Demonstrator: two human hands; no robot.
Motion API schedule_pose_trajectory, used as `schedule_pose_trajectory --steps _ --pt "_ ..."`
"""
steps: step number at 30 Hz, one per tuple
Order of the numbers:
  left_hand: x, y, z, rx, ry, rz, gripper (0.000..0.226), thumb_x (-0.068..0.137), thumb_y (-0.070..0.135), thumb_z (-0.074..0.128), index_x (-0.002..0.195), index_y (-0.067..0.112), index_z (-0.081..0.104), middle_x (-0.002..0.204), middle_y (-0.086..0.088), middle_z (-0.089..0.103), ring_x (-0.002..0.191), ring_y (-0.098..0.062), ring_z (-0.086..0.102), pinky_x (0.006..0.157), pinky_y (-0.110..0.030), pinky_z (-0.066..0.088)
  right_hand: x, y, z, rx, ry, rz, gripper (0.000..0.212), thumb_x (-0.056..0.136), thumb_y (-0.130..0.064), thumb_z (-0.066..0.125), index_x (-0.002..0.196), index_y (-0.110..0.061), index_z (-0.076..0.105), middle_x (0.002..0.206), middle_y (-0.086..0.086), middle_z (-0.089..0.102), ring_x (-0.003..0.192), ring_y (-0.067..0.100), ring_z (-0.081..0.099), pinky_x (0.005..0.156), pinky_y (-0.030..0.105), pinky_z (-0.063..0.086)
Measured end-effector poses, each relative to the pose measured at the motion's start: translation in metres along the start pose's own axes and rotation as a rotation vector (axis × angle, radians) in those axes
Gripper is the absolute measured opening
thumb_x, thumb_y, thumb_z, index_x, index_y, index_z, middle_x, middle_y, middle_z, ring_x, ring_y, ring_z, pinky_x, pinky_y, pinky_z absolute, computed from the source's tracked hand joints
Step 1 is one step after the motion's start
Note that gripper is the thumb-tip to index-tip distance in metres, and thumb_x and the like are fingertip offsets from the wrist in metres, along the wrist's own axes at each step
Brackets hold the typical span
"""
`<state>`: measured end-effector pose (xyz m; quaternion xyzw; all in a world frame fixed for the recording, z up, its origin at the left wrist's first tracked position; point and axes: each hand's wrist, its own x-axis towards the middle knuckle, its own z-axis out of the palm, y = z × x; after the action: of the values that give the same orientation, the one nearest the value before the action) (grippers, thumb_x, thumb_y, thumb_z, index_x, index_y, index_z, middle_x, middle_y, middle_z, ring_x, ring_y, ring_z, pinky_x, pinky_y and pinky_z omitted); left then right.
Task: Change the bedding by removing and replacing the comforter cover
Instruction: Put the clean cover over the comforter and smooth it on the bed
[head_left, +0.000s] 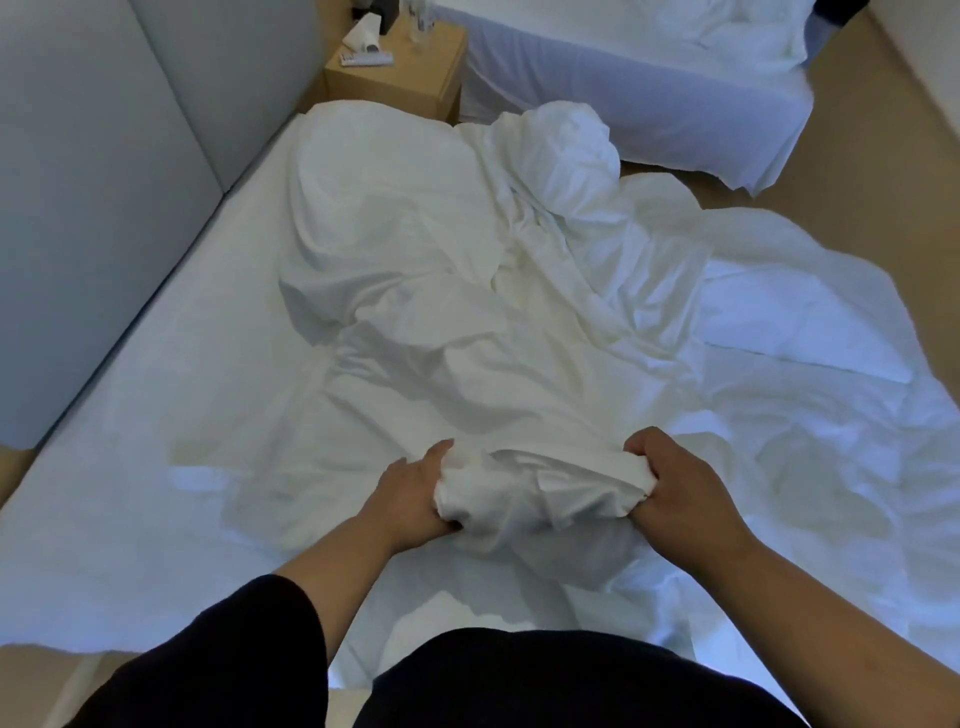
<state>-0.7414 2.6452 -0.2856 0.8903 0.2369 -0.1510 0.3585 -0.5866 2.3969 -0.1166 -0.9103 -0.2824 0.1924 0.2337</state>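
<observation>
2 hands: both gripping 1 bunched end of the white crumpled fabric comforter cover, near the foot of the bed
Left hand: fingers curled under the bunch, thumb on top
Right hand: fingers curled tight, pinching the gathered edge; fingertips hidden in cloth
Comforter cover: heaped across the white-sheeted bed, trailing off its right side toward the tan floor
Pillow: white, flat, lying on the right part of the spread fabric
Nightstand: light wooden box at the bed's head, small items on top, too blurred to name
Second bed: white-skirted, beyond the nightstand
Headboard: grey padded panels on the left
</observation>
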Motion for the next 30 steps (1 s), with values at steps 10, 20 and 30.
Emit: schedule_pose_trajectory --steps 10,20,30 --pt "-0.074 0.019 -0.174 0.055 0.732 0.142 0.035 0.069 0.036 0.055 0.103 0.036 0.048 0.073 0.002 0.062 0.063 -0.031 0.059 0.058 -0.029 0.037 0.014 0.003 0.002 -0.278 0.457 -0.308 0.046 0.054 0.015 0.067 0.096 -0.003 0.066 0.085 0.010 0.065 0.069 0.036 0.056 0.063 0.037 0.045" --pt "-0.147 0.017 -0.221 0.263 0.499 -0.060 0.024 0.084 0.025 0.057 0.101 0.042 0.057 0.085 0.007 0.067 0.072 -0.020 0.058 0.055 -0.026 0.042 0.027 -0.017 0.020 -0.069 0.147 -0.001 0.015 0.084 -0.005 0.051 0.088 -0.019 0.046 0.070 -0.001 0.054 0.069 0.033 0.053 0.053 0.034 0.032" --pt "-0.185 -0.062 -0.259 0.633 0.276 -0.447 0.043 0.084 0.043 0.060 0.123 0.026 0.060 0.123 -0.007 0.062 0.109 -0.031 0.058 0.093 -0.041 0.047 -0.008 -0.122 0.036 0.066 -0.600 -0.287 0.019 0.090 -0.011 0.047 0.098 -0.018 0.063 0.103 -0.003 0.063 0.094 0.014 0.056 0.071 0.017 0.039"
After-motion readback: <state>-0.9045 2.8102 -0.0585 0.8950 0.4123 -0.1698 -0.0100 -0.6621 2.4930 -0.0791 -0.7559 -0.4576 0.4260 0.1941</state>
